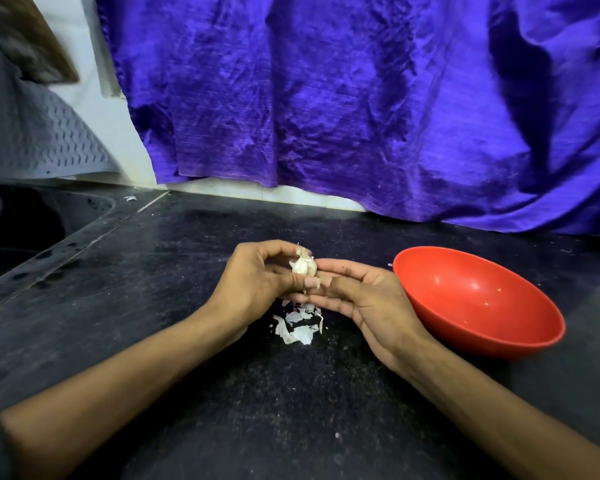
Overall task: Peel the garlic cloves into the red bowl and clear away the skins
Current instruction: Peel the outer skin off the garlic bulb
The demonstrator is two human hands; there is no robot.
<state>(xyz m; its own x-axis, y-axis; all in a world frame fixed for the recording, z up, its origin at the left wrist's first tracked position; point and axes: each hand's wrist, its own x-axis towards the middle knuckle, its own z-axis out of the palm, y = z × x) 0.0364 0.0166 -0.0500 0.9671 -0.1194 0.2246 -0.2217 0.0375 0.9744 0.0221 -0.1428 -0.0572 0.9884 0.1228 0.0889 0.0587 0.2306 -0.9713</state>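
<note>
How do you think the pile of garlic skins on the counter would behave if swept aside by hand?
The garlic skins look thin and papery, so probably very light and apt to scatter. Their torn flakes would likely crumple, and some may cling to the dark counter.

A pale, papery-skinned garlic piece (303,266) is sitting above the counter, just left of the red bowl (478,303). The bowl is resting upright, glossy and empty inside. Torn white skins (297,323) are lying in a small heap left of the bowl.
</note>
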